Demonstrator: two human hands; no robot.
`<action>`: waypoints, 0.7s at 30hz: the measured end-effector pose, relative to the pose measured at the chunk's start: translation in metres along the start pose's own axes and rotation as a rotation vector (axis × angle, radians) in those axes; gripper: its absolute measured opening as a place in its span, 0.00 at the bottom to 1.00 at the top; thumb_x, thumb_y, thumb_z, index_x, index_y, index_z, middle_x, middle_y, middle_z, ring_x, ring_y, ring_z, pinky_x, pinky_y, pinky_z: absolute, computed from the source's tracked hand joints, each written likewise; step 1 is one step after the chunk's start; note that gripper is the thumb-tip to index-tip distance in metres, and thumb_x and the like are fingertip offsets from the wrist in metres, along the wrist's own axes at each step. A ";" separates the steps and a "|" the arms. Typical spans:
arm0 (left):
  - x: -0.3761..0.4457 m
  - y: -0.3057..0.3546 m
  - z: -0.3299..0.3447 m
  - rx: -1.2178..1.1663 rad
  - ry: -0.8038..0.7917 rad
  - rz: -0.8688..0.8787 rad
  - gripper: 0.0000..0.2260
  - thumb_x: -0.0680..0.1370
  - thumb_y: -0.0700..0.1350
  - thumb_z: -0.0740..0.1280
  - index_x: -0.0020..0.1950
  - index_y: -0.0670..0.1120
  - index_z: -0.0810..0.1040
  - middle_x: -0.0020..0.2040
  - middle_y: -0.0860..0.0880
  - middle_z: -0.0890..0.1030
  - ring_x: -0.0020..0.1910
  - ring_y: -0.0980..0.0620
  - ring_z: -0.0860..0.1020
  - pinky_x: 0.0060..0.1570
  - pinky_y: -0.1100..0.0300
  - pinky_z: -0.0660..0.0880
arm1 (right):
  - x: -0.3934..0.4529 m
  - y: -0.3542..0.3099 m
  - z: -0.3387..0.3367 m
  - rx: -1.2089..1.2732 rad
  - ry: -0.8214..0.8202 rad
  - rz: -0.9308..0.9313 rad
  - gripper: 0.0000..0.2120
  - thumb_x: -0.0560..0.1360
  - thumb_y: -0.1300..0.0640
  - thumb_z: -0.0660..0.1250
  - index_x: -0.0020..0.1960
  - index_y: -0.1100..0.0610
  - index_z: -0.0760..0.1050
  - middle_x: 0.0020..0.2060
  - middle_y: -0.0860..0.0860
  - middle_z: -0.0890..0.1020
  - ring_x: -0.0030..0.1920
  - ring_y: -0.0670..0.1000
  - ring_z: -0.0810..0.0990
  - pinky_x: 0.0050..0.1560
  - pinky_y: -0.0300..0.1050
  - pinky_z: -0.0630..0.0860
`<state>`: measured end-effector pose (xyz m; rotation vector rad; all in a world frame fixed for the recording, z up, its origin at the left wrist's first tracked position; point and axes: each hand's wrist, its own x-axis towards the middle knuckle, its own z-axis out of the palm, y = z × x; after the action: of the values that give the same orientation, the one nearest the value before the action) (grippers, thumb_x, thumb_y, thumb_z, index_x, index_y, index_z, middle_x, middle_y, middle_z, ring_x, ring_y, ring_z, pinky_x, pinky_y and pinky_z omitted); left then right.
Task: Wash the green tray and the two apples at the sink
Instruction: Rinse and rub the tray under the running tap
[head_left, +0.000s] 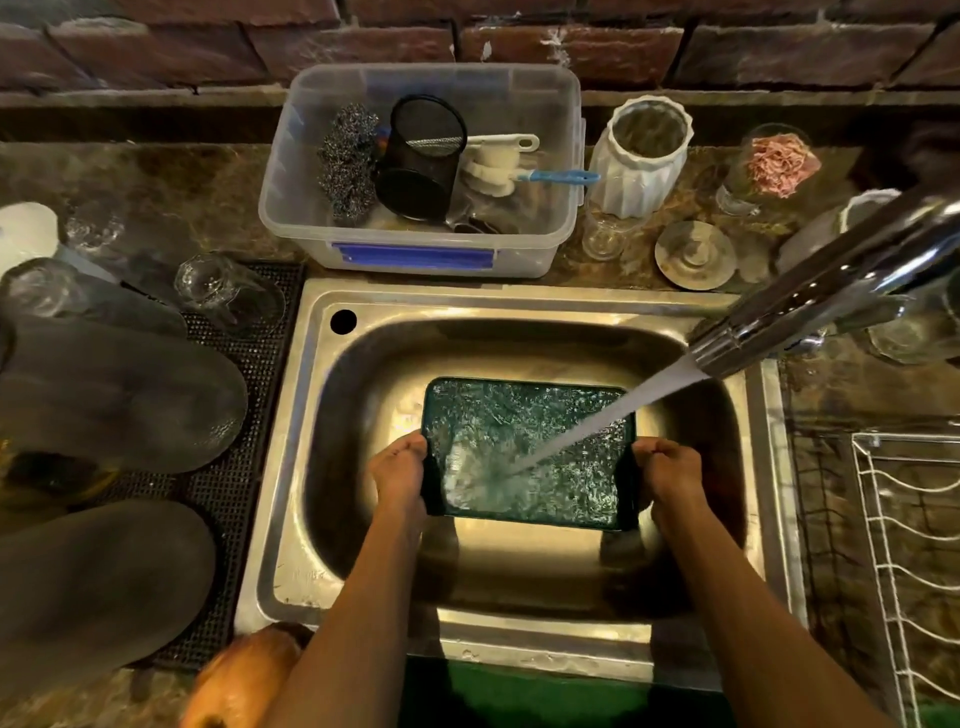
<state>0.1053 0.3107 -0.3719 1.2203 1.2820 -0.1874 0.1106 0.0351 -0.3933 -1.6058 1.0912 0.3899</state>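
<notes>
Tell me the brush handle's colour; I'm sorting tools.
Light blue brush handle, in the head view.

My mottled brown stone counter carries steel sink. Behind sink: clear plastic tub, white ribbed vase. Left of sink: black rubber mat under upturned glasses. Right of sink: white wire rack.

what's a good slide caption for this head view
Both hands, left hand and right hand, hold the green tray under the running faucet in the sink.

glossy steel sink, wet green tray
</notes>
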 end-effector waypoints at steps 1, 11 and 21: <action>0.002 -0.001 0.001 0.000 0.000 0.003 0.11 0.77 0.31 0.63 0.41 0.44 0.81 0.39 0.42 0.80 0.37 0.45 0.78 0.35 0.59 0.77 | 0.003 0.002 0.002 0.012 0.007 0.007 0.16 0.78 0.72 0.59 0.37 0.57 0.75 0.33 0.55 0.76 0.32 0.53 0.74 0.27 0.40 0.71; 0.012 -0.011 0.003 0.046 0.045 0.011 0.16 0.77 0.29 0.61 0.38 0.46 0.80 0.38 0.46 0.79 0.37 0.48 0.76 0.37 0.59 0.74 | 0.018 0.017 0.012 -0.035 0.037 0.024 0.17 0.78 0.71 0.61 0.35 0.56 0.75 0.33 0.53 0.77 0.37 0.53 0.75 0.39 0.44 0.71; 0.014 -0.012 0.001 0.110 0.037 0.056 0.15 0.79 0.31 0.63 0.39 0.46 0.80 0.37 0.47 0.80 0.39 0.46 0.78 0.32 0.62 0.79 | 0.017 0.020 0.009 -0.101 0.045 0.026 0.15 0.78 0.64 0.66 0.34 0.53 0.77 0.38 0.55 0.81 0.49 0.63 0.83 0.55 0.64 0.80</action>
<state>0.1027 0.3121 -0.3898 1.3574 1.2818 -0.1970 0.1062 0.0361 -0.4208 -1.6980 1.1426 0.4339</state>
